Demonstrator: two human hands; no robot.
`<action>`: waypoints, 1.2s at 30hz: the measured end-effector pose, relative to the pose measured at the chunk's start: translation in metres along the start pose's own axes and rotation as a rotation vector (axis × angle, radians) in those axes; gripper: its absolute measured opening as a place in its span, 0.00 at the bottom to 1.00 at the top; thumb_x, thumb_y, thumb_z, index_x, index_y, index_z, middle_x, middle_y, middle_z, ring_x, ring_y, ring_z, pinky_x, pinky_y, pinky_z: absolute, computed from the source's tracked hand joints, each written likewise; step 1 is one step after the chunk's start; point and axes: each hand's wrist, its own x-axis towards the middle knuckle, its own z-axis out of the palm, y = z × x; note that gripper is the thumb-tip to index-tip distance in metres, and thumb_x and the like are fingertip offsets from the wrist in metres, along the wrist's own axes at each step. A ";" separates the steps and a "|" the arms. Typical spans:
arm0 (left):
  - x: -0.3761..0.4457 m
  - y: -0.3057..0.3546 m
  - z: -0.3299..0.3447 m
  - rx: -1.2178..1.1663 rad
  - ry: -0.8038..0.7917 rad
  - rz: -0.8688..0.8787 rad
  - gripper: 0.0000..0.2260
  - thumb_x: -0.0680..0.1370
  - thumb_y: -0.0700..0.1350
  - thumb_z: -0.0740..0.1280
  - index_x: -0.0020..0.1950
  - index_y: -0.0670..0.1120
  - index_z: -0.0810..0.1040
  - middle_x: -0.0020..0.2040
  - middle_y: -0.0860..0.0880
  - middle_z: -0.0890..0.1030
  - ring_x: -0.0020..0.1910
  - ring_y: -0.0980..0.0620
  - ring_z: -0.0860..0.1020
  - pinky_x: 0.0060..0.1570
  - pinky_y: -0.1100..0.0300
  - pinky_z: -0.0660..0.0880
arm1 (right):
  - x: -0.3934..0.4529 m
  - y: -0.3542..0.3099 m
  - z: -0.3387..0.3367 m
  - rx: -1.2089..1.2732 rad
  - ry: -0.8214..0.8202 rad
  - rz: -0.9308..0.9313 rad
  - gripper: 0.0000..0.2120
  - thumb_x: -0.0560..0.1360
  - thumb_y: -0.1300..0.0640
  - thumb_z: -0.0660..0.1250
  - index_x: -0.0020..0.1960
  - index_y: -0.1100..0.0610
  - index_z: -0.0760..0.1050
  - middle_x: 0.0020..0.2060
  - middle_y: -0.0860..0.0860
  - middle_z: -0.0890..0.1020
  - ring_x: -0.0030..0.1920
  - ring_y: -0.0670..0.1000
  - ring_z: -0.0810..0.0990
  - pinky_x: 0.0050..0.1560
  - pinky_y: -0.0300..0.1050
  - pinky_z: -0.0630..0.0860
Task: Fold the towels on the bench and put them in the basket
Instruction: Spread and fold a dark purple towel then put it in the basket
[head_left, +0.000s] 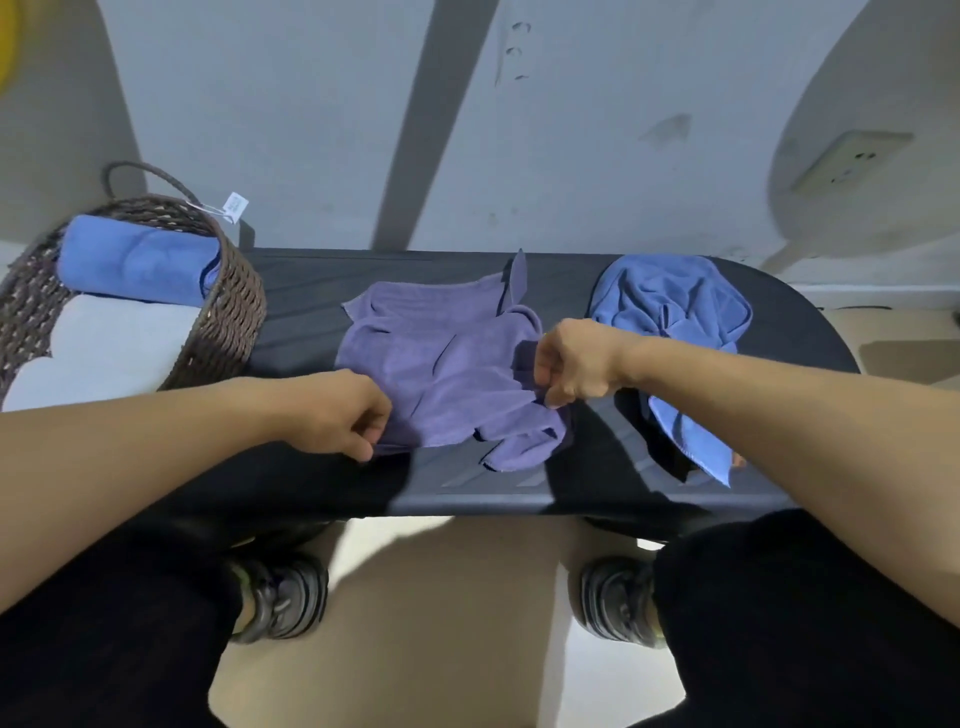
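Left hand (347, 415): fingers pinch the purple towel's (447, 374) near-left edge.
Right hand (571, 364): fingers curled round its right edge.
Purple towel: crumpled, mid-frame on the table (301, 291).
Blue towel (670, 312): right, unfolded, a corner over the front edge.
Basket (228, 312): upper left, holding folded towels.
Risk: bunched corners may give a crooked fold; the blue towel could slide off.

I read the flat plastic bench (311, 291) as dark grey | crumpled cloth towel mid-bench (441, 374) purple | rumpled cloth towel at bench's right end (670, 306) blue | round woven wicker basket at bench's left end (234, 312) brown | folded towel inside the basket (135, 260) blue, folded towel beside it (114, 343) white.
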 end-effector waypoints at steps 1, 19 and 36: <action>-0.001 -0.002 0.002 0.055 0.023 -0.031 0.09 0.71 0.46 0.74 0.38 0.53 0.74 0.36 0.56 0.78 0.36 0.55 0.75 0.36 0.64 0.70 | 0.001 -0.004 0.004 0.004 0.056 0.004 0.09 0.68 0.58 0.76 0.39 0.52 0.75 0.33 0.45 0.78 0.34 0.48 0.76 0.34 0.39 0.72; 0.042 0.052 0.033 0.200 0.188 0.071 0.21 0.76 0.57 0.69 0.64 0.48 0.71 0.57 0.50 0.74 0.54 0.48 0.74 0.51 0.56 0.68 | 0.037 -0.021 0.027 0.131 0.376 0.076 0.04 0.73 0.60 0.68 0.44 0.61 0.76 0.42 0.55 0.81 0.44 0.58 0.78 0.38 0.45 0.73; 0.031 0.007 0.002 0.169 0.416 -0.223 0.10 0.73 0.46 0.71 0.40 0.49 0.70 0.44 0.50 0.74 0.47 0.45 0.74 0.41 0.55 0.70 | 0.024 -0.040 0.063 -0.103 0.147 -0.059 0.29 0.61 0.54 0.83 0.56 0.57 0.75 0.51 0.53 0.73 0.48 0.55 0.74 0.46 0.47 0.75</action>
